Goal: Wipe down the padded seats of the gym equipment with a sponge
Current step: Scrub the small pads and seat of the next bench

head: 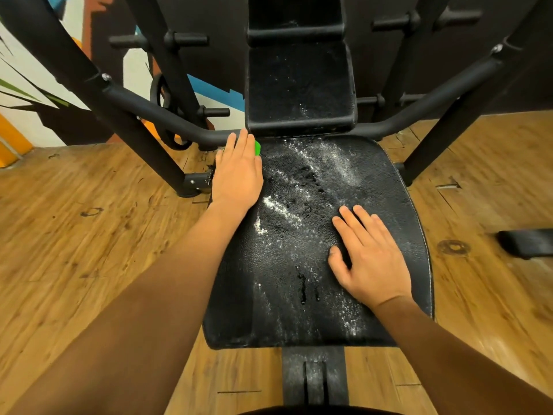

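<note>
1. Nearest to me, the post (pixel 314 378) under the seat (pixel 299 310) is carrying a dusting of white residue.
2. My right hand (pixel 371 259) is lying flat on the right half of the seat, fingers straight and slightly spread, holding nothing. I judge it is bracing the pad.
3. White residue (pixel 281 209) is showing in streaks and specks across the middle of the seat, from the near edge to the far edge, with a few dark wet marks among it. The strip along the left edge is looking darker and cleaner.
4. My left hand (pixel 238 175) is pressing down at the far left corner of the seat, fingers straight and together. The sponge (pixel 257 147) is lying under it; only a green edge is showing beside the fingertips.
5. Beyond the seat, the backrest (pixel 299 85) is showing white specks, densest near its lower right.

Progress, as a judgement: the wipe is at an early stage. Most of the seat is awaiting a pass, and the backrest and post are looking untouched.

Markings: no brand, label or writing is reading legibly on the pads. The far left wall (pixel 39 94) is showing painted colour shapes only.
</note>
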`<state>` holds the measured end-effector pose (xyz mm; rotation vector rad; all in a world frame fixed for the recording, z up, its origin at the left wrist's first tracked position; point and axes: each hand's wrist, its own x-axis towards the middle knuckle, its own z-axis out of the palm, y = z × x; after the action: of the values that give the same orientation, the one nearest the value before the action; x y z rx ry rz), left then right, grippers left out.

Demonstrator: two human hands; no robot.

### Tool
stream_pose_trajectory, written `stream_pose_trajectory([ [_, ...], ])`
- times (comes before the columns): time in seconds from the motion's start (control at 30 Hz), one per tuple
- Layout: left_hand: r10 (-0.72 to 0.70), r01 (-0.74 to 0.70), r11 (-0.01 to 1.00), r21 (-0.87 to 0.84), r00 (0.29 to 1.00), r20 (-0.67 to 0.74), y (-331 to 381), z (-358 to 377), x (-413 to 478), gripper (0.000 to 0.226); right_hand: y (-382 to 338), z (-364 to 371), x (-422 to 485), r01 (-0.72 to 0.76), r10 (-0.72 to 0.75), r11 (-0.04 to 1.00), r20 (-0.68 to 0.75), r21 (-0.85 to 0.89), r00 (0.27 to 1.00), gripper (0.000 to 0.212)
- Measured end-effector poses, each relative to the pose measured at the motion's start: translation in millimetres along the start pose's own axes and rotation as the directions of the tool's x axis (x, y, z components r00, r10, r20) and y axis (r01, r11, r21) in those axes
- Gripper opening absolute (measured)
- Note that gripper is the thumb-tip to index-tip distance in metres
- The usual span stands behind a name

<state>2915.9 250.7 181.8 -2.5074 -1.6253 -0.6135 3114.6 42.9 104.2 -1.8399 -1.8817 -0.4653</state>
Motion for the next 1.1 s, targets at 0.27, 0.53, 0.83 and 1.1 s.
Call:
stream_pose_trajectory([
  [0.27,-0.046,0.044,0.998,-0.038,0.998,-0.037,2.2,1.9,-58.8,0.053,-2.2,-2.5,0.3,-0.006,0.006,1.0,0.002,0.003,1.0,0.056],
  [0.53,-0.058,0.057,0.998,-0.015,0.998,-0.037,4.4,3.1,-67.9,0.053,-1.3,-2.2,0.1,-0.006,0.006,1.0,0.002,-0.003,1.0,0.055],
  [0.83,-0.061,0.061,0.998,-0.021,0.998,-0.022,6.7,1.0,-12.2,0.054,-2.0,-2.8,0.7,-0.008,0.008,1.0,0.007,-0.01,1.0,0.056],
  [1.1,-0.036,0.036,0.999,-0.005,0.999,-0.024,5.3,3.3,-10.3,0.054,-1.1,-2.5,0.6,-0.004,0.004,1.0,0.001,0.0,1.0,0.057],
])
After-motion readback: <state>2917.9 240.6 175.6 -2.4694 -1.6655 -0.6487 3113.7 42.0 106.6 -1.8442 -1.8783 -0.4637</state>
